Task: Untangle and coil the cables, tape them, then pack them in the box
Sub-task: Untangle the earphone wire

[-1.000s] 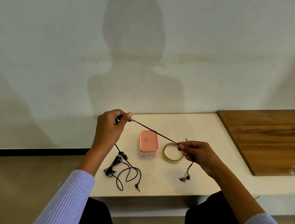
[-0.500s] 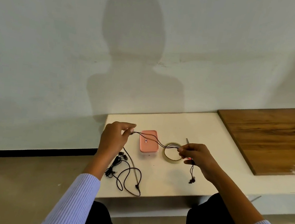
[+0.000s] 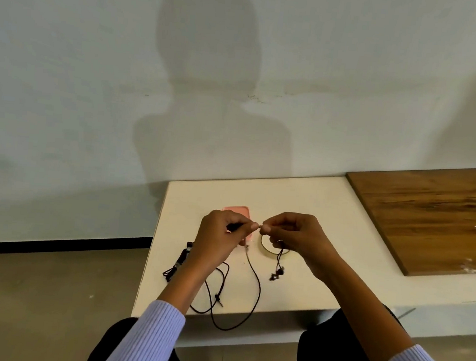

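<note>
Both hands have closed together above the bench (image 3: 302, 191): left hand (image 3: 220, 236) and right hand (image 3: 298, 234) each pinch the earphone cable (image 3: 256, 282), now slack and looping; coiling begins.

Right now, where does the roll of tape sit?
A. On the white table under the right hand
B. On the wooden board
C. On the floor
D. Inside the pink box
A: the roll of tape lies flat on the white table, partly hidden under the right hand, beside the pink box.
</note>
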The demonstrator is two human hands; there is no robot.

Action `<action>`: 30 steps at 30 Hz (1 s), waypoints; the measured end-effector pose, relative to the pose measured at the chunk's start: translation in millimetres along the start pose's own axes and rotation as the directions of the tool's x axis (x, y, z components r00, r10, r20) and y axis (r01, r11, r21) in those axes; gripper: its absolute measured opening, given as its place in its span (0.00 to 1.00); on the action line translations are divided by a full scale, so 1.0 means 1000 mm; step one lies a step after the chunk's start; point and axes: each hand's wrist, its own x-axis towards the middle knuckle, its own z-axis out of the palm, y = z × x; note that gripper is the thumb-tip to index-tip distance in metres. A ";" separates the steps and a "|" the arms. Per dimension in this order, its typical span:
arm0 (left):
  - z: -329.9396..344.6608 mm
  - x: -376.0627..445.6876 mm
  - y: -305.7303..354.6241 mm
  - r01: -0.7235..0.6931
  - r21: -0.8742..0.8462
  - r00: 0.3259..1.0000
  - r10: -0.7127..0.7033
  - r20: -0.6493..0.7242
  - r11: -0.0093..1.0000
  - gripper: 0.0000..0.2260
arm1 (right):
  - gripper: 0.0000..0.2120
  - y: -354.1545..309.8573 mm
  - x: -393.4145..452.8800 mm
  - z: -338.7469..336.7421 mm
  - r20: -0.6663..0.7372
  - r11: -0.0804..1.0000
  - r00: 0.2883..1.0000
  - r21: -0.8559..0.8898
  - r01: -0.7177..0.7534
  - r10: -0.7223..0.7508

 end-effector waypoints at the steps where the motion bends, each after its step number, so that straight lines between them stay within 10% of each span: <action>1: -0.002 0.001 0.000 0.010 0.003 1.000 -0.010 -0.021 1.000 0.05 | 0.06 0.002 -0.001 -0.001 0.021 1.000 1.000 -0.001 -0.006 0.006; 18: -0.015 0.000 0.001 -0.036 0.245 0.998 0.048 -0.044 0.969 0.05 | 0.04 0.031 -0.007 0.004 -0.046 0.896 0.943 -0.330 0.297 -0.330; 30: -0.016 0.006 0.003 -0.047 0.259 0.997 0.060 -0.040 0.965 0.04 | 0.11 0.021 -0.012 0.009 0.151 0.985 0.983 -0.124 0.124 -0.105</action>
